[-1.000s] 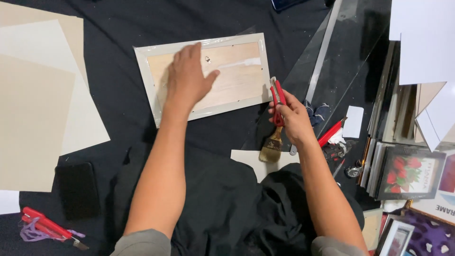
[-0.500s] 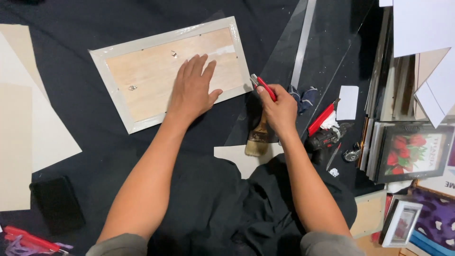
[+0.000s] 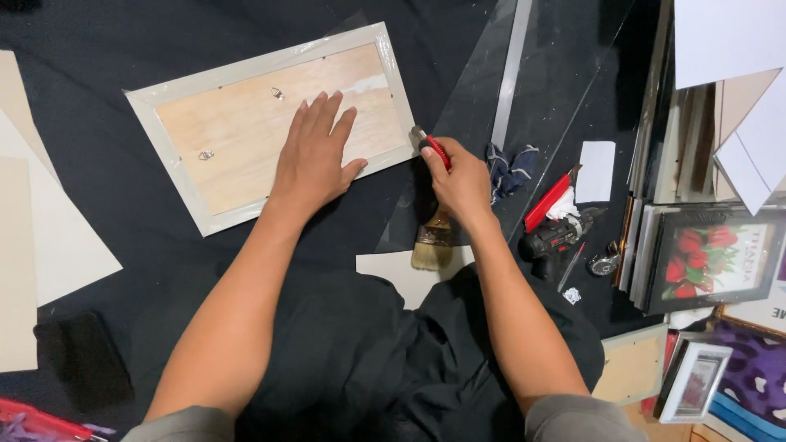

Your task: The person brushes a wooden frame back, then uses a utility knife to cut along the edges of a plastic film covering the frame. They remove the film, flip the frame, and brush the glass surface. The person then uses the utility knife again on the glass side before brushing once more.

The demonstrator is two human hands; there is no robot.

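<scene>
The left hand (image 3: 315, 160) lay flat, fingers spread open, on the pale plywood backing of a rectangular picture frame (image 3: 246, 127) with a grey taped border, which rested face down and slightly tilted on the black cloth-covered work surface (image 3: 98, 49). The right hand (image 3: 460, 178) was closed around a red-handled cutter (image 3: 435, 150), its tip touching the frame's right-hand edge near the lower corner. Judging from this, the blade could slip off the edge and score the tape or the cloth, since the pressing palm sat near the cut line and the frame could pivot under uneven pressure; the thumb of the flat hand was also close to the blade's path. A wooden-handled paintbrush (image 3: 431, 241) lay just under the right wrist. To the right were a crumpled blue rag (image 3: 509, 168), a black and red power drill (image 3: 555, 239), a long metal ruler (image 3: 509, 74) and a framed print of red roses (image 3: 708, 258) among stacked frames. Beige card sheets (image 3: 41, 237) lay at the left.
</scene>
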